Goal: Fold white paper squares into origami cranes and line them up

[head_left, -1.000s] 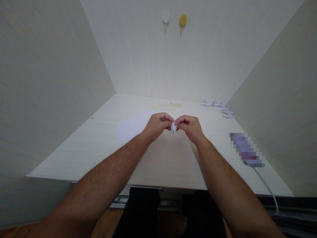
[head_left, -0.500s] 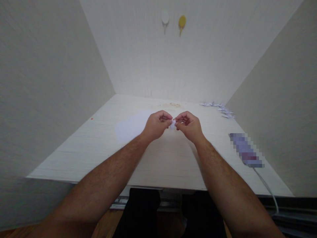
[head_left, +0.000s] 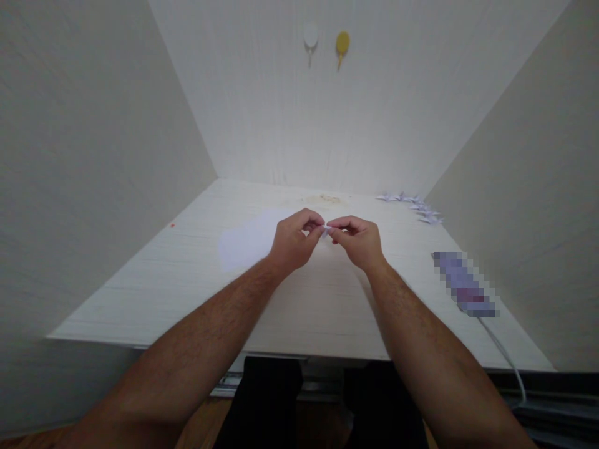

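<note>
Above the middle of the white table [head_left: 309, 312], a small folded piece of white paper [head_left: 326, 231] is pinched between my two hands. My left hand [head_left: 298, 240] grips its left side between thumb and forefinger. On the right side, the thumb and fingers of my right hand [head_left: 358, 240] close on it too. The fingertips hide much of the paper, so its exact folded shape cannot be made out. White paper sheets [head_left: 246, 243] lie flat on the table just left of my left hand.
Several small folded paper cranes [head_left: 421, 209] stand in the back right corner. A blurred-out phone-like device [head_left: 463, 284] with a white cable [head_left: 505, 355] lies at the right. A white hook [head_left: 311, 36] and a yellow hook [head_left: 342, 42] hang on the back wall.
My fingertips have come closer together around the paper, and less of it shows between them. My right hand has turned slightly, its fingers now flatter. The things on the table stay put.
</note>
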Demonstrator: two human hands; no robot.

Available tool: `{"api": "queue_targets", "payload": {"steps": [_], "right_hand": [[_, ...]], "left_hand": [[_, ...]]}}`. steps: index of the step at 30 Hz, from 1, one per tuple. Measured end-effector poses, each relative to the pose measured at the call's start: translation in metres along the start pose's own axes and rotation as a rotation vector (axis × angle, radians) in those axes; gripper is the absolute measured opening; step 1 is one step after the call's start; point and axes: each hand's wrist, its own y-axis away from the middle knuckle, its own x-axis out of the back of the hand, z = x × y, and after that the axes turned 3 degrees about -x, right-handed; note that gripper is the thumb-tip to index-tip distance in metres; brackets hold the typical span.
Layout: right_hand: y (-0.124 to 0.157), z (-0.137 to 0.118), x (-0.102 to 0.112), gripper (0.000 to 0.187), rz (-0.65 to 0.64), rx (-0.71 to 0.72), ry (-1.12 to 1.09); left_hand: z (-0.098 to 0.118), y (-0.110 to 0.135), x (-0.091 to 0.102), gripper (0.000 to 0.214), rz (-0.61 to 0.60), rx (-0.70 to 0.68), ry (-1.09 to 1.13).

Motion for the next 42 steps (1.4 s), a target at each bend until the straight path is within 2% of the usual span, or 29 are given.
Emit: {"api": "queue_targets", "payload": {"steps": [20,27,32,38,42], "right_hand": [[0.004,0.000,-0.001,0.010,0.022,0.094,0.184],[-0.003,0.003,-0.001,0.017,-0.033,-0.066,0.040],[-0.006,0.004,0.001,0.022,-0.058,-0.156,-0.108],[-0.005,0.004,-0.001,0.026,-0.092,-0.156,-0.152],[-0.004,0.005,-0.003,0.024,-0.038,-0.102,-0.135]], "left_hand": [[0.000,0.002,-0.006,0.018,0.000,0.139,0.111],[-0.013,-0.002,-0.008,0.017,-0.039,0.301,0.355],[-0.017,-0.005,-0.002,0.013,-0.164,0.393,0.457],[-0.013,-0.004,-0.002,0.011,-0.206,0.420,0.505],[-0.009,-0.004,-0.002,0.013,-0.215,0.436,0.531]]}}
